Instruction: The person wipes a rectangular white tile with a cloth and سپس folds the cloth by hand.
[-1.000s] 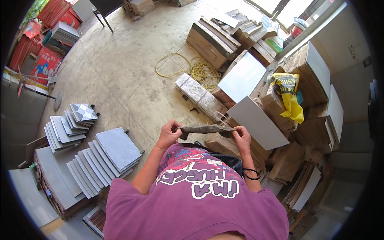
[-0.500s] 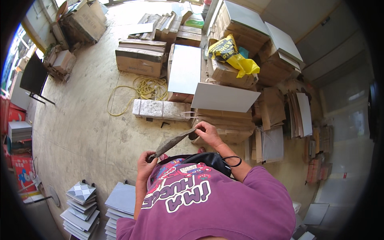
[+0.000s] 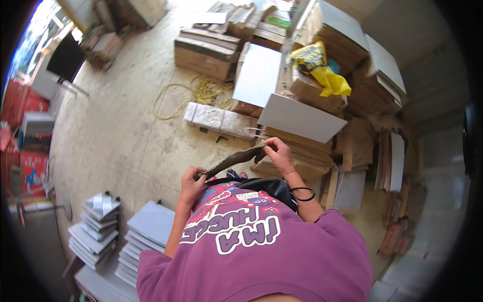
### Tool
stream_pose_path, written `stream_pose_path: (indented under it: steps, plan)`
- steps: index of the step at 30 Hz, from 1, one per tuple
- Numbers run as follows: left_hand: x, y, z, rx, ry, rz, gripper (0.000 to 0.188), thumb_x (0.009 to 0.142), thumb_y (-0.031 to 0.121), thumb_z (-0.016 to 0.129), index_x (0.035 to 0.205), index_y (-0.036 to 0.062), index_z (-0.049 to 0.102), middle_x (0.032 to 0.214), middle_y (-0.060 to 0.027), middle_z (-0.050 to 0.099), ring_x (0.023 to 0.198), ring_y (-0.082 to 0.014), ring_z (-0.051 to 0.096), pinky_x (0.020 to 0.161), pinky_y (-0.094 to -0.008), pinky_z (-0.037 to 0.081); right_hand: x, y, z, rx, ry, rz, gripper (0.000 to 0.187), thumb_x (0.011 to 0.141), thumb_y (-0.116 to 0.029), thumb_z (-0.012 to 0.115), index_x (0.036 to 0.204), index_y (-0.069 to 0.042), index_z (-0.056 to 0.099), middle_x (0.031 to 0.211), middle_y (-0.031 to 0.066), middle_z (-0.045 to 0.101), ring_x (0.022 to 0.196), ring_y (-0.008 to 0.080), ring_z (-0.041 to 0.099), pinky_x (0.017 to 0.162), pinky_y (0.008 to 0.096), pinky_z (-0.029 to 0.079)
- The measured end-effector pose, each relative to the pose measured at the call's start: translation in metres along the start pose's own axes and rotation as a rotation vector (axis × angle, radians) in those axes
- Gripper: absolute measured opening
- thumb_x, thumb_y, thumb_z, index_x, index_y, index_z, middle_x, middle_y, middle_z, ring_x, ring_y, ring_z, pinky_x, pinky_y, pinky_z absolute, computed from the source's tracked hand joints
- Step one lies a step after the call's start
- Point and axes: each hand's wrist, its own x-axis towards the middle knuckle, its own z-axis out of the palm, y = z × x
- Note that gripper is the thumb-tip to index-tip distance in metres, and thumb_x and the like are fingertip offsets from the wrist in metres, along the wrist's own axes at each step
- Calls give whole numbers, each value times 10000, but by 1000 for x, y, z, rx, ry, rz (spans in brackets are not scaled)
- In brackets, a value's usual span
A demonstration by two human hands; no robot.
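A long strip of dark grey-brown cloth, like a rag [image 3: 234,160], stretches between my two hands in front of my waist. My left hand [image 3: 192,182] is closed on its lower left end. At the upper right end, my right hand [image 3: 278,152] pinches the cloth between thumb and fingers, and a short flap hangs below that grip. Just under the rag, a black bag [image 3: 269,186] rests against my purple shirt [image 3: 282,246]. A black loop [image 3: 307,196] circles my right wrist.
Ahead lie a strapped white block [image 3: 219,120], a coiled yellow hose [image 3: 209,92] and a cardboard box [image 3: 206,55]. A white panel [image 3: 302,118] leans on stacked cartons near my right hand. A yellow plastic bag [image 3: 327,80] lies beyond. Stacks of tile samples [image 3: 151,226] stand at lower left.
The view has turned, so the room's things sit further right. The rag now sags in a curve, twisted near my right hand, where before it was straighter. Both hands keep their hold.
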Motion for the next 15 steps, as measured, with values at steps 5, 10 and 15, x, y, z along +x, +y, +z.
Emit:
stream_pose_path:
  steps: [5, 10, 15]
  plan:
    - [-12, 18, 4, -46, 114, -1, 97, 718, 22, 657, 810, 33, 629, 746, -38, 558, 672, -117, 503, 610, -248, 407, 16, 3, -7, 122, -104, 15, 56, 840, -43, 603, 889, -20, 591, 743, 7, 623, 671, 76, 595, 620, 225, 488]
    - [-31, 36, 11, -160, 192, -55, 111, 735, -41, 593, 818, 33, 597, 813, -32, 601, 712, -89, 548, 648, -217, 446, 28, 15, -5, 102, -226, 26, 57, 858, -41, 590, 911, -19, 587, 785, -14, 598, 696, 46, 562, 636, 189, 482]
    - [-48, 33, 21, -422, 255, -138, 145, 754, -64, 549, 858, 35, 569, 913, -82, 644, 753, -94, 581, 681, -238, 481, 34, 13, 1, 98, -316, 3, 70, 829, -34, 613, 896, -20, 596, 764, 0, 619, 692, 62, 578, 632, 212, 482]
